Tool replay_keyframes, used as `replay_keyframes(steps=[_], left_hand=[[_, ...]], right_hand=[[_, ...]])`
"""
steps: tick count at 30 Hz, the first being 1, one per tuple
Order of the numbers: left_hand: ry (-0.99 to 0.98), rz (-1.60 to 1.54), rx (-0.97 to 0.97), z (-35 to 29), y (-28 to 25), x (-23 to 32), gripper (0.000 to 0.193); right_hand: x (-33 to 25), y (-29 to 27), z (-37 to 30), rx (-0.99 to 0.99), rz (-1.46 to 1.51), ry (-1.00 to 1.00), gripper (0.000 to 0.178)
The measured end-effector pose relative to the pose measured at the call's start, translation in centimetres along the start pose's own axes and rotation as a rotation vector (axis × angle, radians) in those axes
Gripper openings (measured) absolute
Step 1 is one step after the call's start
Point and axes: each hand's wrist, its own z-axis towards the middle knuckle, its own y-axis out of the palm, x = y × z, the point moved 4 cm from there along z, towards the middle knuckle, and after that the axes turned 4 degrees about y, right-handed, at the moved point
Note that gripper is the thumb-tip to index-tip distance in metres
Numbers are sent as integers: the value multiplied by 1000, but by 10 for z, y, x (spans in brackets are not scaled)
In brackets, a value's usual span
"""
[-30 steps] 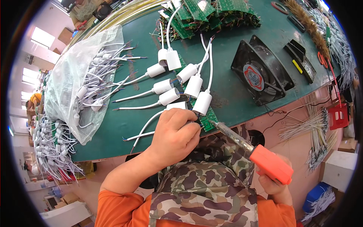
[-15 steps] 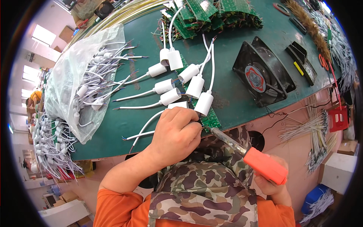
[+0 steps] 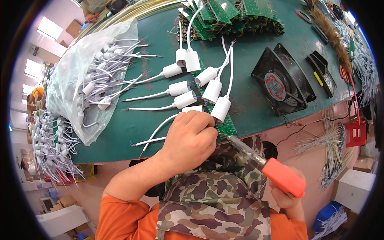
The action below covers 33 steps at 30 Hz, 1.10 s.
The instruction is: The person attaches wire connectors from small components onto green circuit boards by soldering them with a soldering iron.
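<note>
- Board (image 3: 228,126) lies on the surface (image 3: 160,34), by its near edge, white sockets (image 3: 221,109) along both sides.
- Left hand (image 3: 192,138): grip curled beside the board's near end; cannot tell what it holds.
- Right hand (image 3: 286,200): grip closed around the iron (image 3: 282,176), tip near that end.
- Fan (image 3: 276,86): right of the board.
</note>
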Motion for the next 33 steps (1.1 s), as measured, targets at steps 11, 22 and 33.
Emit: replay_keyframes(steps=[11, 22, 33], left_hand=[[-4, 4, 2, -4, 0, 2, 18], [-29, -27, 58, 24, -43, -28, 20], [170, 332, -889, 108, 13, -78, 73]], right_hand=[[5, -9, -17, 166, 23, 217, 25], [8, -17, -14, 288, 316, 225, 22], [92, -70, -99, 398, 558, 205, 84]])
